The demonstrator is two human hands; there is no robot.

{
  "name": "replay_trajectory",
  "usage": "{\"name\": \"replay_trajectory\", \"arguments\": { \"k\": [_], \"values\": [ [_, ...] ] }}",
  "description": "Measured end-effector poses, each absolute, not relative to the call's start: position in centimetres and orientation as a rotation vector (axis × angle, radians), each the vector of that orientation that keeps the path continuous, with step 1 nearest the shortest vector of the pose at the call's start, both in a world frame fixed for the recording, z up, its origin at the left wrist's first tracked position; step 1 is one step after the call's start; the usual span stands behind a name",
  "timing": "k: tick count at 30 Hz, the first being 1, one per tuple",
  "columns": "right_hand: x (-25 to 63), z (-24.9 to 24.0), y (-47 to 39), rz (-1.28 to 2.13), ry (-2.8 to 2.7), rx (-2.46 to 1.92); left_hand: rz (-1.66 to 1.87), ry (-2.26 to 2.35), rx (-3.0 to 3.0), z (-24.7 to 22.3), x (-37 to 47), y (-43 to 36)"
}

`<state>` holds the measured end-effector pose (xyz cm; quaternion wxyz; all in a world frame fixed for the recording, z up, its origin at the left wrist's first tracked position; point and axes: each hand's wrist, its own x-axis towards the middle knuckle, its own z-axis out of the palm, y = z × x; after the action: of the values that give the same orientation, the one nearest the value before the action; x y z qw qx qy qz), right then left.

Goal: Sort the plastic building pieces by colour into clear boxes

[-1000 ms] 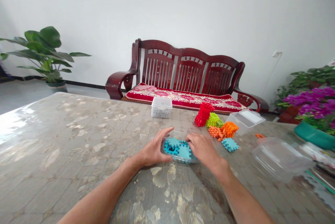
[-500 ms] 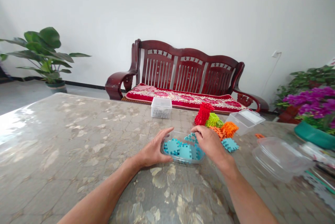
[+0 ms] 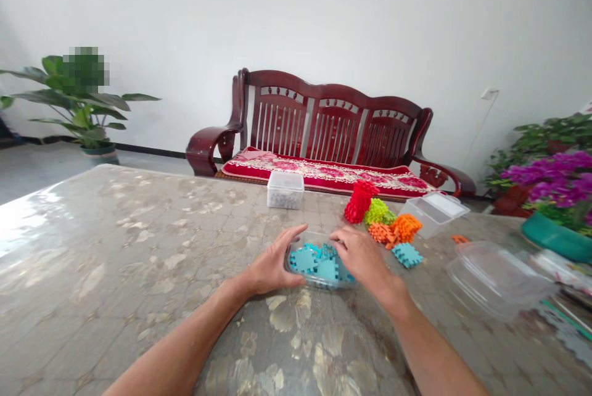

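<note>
"Blue pieces with toothed edges — that's what lies in the clear tub, there on the table. Why the left hand at the end of it?"

"To steady it, I'd say. That hand is curved round the left end, thumb on the near side and fingers towards the far one, so it has a grip on the tub. Something so light would probably slide about otherwise."

"And the right hand?"

"Its fingers are bent down over the right end, close to the pieces. Whether they're pinching one I can't tell — the knuckles hide the tips."

"That tub isn't the only container, either."

"No. Beyond it sits a white box, see-through enough to show small greyish things low down, too blurred to name. Over to the right there's a clear box, and nearer us a plastic cover or another tub, hard to say which."

"What about the bright heap?"

"Red pieces, green pieces and orange pieces are bunched by colour, perhaps so they don't get mixed. One loose blue piece lies just beside the orange ones, outside the tub."
</note>
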<state>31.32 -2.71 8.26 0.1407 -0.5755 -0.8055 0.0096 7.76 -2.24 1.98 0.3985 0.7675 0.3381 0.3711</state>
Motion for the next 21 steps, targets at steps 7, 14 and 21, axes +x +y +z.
{"name": "replay_trajectory", "arguments": {
  "k": [7,14,21],
  "values": [
    [31.0,8.3,-3.0,0.08,-2.429,-1.662,0.94,0.881,1.965,2.0,7.8,-2.3],
    [29.8,7.9,-3.7,0.27,-2.369,-1.366,0.932,0.86,1.945,1.9,7.9,-2.3],
    [29.4,7.7,-4.0,0.23,-2.567,-1.149,0.938,0.855,1.949,1.8,8.0,-2.3]
  ]
}}
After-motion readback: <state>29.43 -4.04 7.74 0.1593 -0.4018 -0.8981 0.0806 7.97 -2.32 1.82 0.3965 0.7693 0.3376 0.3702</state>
